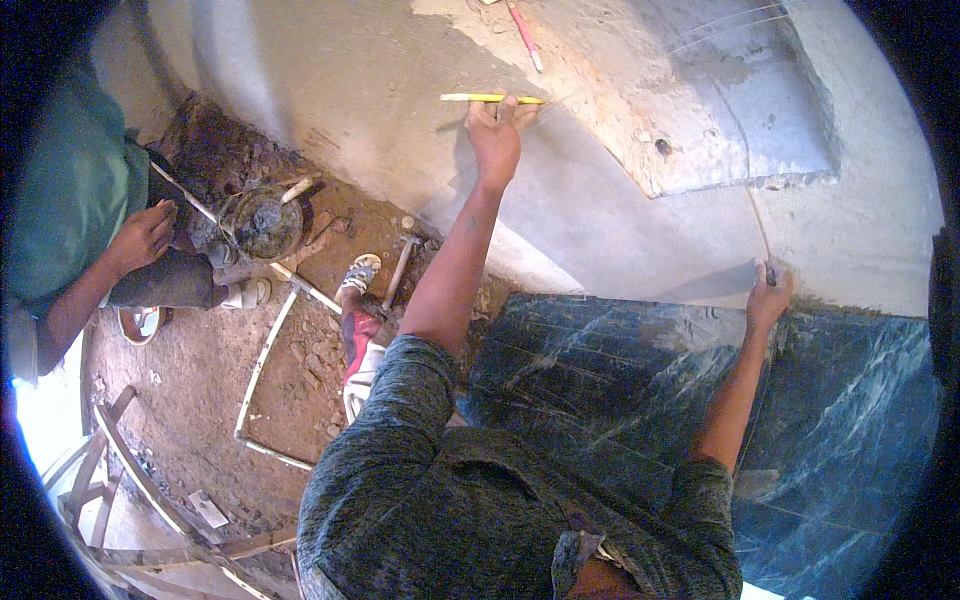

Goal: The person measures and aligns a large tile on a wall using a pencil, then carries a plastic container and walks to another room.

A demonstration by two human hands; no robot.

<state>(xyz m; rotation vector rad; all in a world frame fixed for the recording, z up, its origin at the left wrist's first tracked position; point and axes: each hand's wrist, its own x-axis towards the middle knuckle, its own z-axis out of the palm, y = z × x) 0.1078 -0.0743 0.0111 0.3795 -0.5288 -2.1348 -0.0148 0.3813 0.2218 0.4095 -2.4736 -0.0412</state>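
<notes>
My left hand (pixel 494 140) is raised against the plastered wall (pixel 390 100), its fingers closed round a slim yellow stick (pixel 488 98) held level. I cannot tell if the stick is a pencil or a small level. Farther right, my right hand (pixel 768 295) is closed at the wall's lower part, just above the dark marbled slab (pixel 620 370). A thin cord (pixel 759 222) runs from its fingers up the wall toward the recessed patch (pixel 740 120); the grip itself is partly hidden. Up the wall, apart from both hands, is a thin pink-red tool (pixel 525 38).
A person in green (pixel 75 190) stands at the left, one hand near the waist. Beside them on the dirt floor (pixel 200 400) are a pan of wet mix (pixel 265 222), a hammer (pixel 400 270) and a bent white pipe (pixel 262 370). Wooden pieces (pixel 140 470) lie lower left.
</notes>
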